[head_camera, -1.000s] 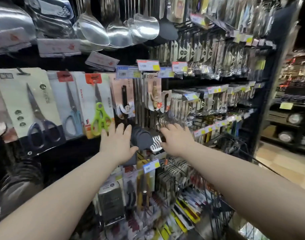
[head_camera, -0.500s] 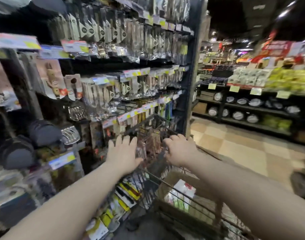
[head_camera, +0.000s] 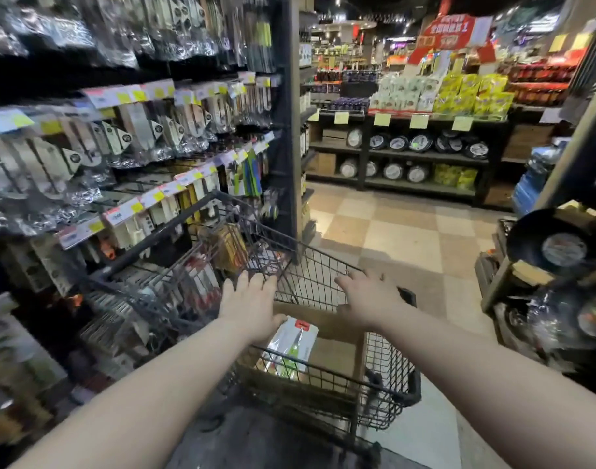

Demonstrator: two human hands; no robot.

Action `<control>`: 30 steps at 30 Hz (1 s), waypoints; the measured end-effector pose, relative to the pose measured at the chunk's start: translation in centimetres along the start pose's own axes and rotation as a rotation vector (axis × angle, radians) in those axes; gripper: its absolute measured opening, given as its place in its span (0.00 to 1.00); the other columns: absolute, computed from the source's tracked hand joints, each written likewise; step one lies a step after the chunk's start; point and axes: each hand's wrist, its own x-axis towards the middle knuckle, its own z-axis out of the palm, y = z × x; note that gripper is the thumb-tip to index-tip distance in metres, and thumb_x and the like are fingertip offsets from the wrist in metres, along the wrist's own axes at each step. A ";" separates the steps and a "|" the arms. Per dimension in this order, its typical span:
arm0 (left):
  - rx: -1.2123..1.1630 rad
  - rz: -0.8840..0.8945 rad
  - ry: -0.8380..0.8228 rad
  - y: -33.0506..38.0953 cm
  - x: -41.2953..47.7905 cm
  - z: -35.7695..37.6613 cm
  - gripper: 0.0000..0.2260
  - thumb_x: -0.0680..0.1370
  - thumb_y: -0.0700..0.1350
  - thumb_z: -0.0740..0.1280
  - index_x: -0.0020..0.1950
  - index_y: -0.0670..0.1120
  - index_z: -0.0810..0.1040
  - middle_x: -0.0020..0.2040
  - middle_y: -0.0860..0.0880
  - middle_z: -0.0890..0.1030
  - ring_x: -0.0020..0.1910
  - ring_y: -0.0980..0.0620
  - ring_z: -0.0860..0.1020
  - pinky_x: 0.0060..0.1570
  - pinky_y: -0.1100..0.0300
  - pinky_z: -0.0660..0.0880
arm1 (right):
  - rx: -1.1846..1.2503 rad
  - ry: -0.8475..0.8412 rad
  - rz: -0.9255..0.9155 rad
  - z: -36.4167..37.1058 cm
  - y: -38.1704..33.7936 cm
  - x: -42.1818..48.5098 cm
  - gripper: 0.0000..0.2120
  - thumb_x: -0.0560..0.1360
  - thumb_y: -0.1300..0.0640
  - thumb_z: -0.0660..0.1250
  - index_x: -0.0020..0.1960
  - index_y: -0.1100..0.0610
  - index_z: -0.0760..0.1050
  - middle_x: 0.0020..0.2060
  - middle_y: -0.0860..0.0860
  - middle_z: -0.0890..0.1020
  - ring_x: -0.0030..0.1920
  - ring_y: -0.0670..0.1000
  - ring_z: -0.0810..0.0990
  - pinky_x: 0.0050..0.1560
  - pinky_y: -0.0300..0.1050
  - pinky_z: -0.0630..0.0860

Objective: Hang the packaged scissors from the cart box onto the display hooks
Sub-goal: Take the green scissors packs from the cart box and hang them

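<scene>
Small ceiling lights [head_camera: 384,18] lit the far aisle brightly, and the checkered floor [head_camera: 408,238] shone pale beneath them, while the near shelving [head_camera: 288,147] stood dim. Plastic wrappers [head_camera: 87,191] at left threw back white glare (smeared by motion blur). The pans [head_camera: 557,245] at right were soft, uprights bowed at the wide-angle edges, and the cart box [head_camera: 334,353] lay in shade.

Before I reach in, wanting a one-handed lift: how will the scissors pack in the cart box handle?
The scissors pack looks like a flat card, so probably fairly stiff and light. Its glossy front may be slippery; it won't roll.
</scene>
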 end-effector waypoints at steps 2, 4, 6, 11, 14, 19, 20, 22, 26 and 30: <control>-0.005 0.023 -0.034 0.3 1.9 1.0 0.36 0.78 0.63 0.59 0.79 0.47 0.50 0.79 0.45 0.56 0.78 0.41 0.51 0.74 0.40 0.53 | 0.013 -0.024 0.028 1.3 1.0 1.2 0.24 0.76 0.49 0.61 0.71 0.52 0.63 0.70 0.54 0.68 0.71 0.58 0.63 0.69 0.60 0.60; -0.010 0.047 -0.063 0.3 4.1 2.3 0.36 0.78 0.63 0.59 0.79 0.48 0.50 0.79 0.45 0.56 0.78 0.41 0.52 0.74 0.41 0.53 | 0.016 -0.052 0.049 2.5 1.7 2.7 0.25 0.76 0.49 0.60 0.71 0.52 0.62 0.71 0.54 0.67 0.72 0.58 0.61 0.70 0.60 0.59; -0.007 0.068 -0.088 0.1 6.6 3.6 0.36 0.78 0.63 0.59 0.79 0.48 0.51 0.78 0.45 0.57 0.78 0.41 0.53 0.74 0.41 0.53 | 0.016 -0.070 0.076 3.7 2.3 4.6 0.25 0.76 0.47 0.60 0.72 0.51 0.62 0.70 0.54 0.67 0.72 0.58 0.61 0.70 0.60 0.59; -0.020 0.115 -0.178 -1.5 13.8 7.2 0.36 0.78 0.63 0.60 0.79 0.48 0.51 0.78 0.45 0.57 0.78 0.41 0.53 0.74 0.41 0.52 | 0.018 -0.165 0.142 6.3 2.3 10.9 0.26 0.76 0.51 0.62 0.72 0.51 0.61 0.70 0.55 0.67 0.72 0.58 0.61 0.68 0.59 0.61; -0.020 0.138 -0.239 -3.6 18.0 9.1 0.36 0.78 0.63 0.60 0.79 0.48 0.50 0.77 0.46 0.59 0.77 0.42 0.54 0.74 0.42 0.54 | 0.045 -0.237 0.163 7.6 1.3 15.2 0.25 0.75 0.55 0.62 0.72 0.53 0.62 0.70 0.55 0.67 0.71 0.59 0.62 0.68 0.59 0.62; 0.014 0.184 -0.343 -7.0 24.3 12.3 0.35 0.77 0.62 0.61 0.78 0.46 0.54 0.75 0.45 0.62 0.75 0.42 0.59 0.71 0.44 0.59 | 0.084 -0.331 0.201 11.3 -0.5 21.2 0.25 0.76 0.47 0.60 0.71 0.53 0.62 0.67 0.54 0.71 0.69 0.58 0.66 0.69 0.61 0.62; 0.009 0.188 -0.364 -7.3 25.4 13.0 0.35 0.77 0.61 0.61 0.78 0.46 0.54 0.75 0.45 0.62 0.75 0.42 0.59 0.71 0.44 0.59 | 0.086 -0.362 0.213 12.1 -0.7 22.0 0.26 0.77 0.47 0.60 0.72 0.53 0.61 0.68 0.55 0.70 0.70 0.58 0.65 0.70 0.62 0.61; -0.007 0.192 -0.410 -7.5 27.0 14.4 0.34 0.77 0.61 0.61 0.78 0.46 0.54 0.75 0.45 0.62 0.74 0.42 0.59 0.71 0.45 0.60 | 0.094 -0.414 0.228 13.6 -0.9 23.2 0.26 0.77 0.47 0.60 0.72 0.54 0.61 0.69 0.56 0.69 0.71 0.59 0.64 0.71 0.61 0.59; -0.023 0.211 -0.495 -6.6 29.0 17.5 0.34 0.77 0.60 0.62 0.78 0.47 0.55 0.75 0.46 0.62 0.74 0.43 0.59 0.71 0.46 0.60 | 0.119 -0.501 0.244 16.6 -0.7 25.4 0.24 0.76 0.49 0.61 0.70 0.54 0.64 0.67 0.56 0.70 0.69 0.59 0.66 0.71 0.60 0.58; -0.068 0.223 -0.564 -5.8 30.2 21.0 0.35 0.77 0.60 0.63 0.78 0.47 0.54 0.75 0.46 0.64 0.74 0.44 0.61 0.71 0.48 0.60 | 0.151 -0.584 0.231 20.6 -0.2 27.8 0.25 0.76 0.48 0.61 0.71 0.53 0.63 0.68 0.55 0.70 0.69 0.59 0.66 0.68 0.59 0.62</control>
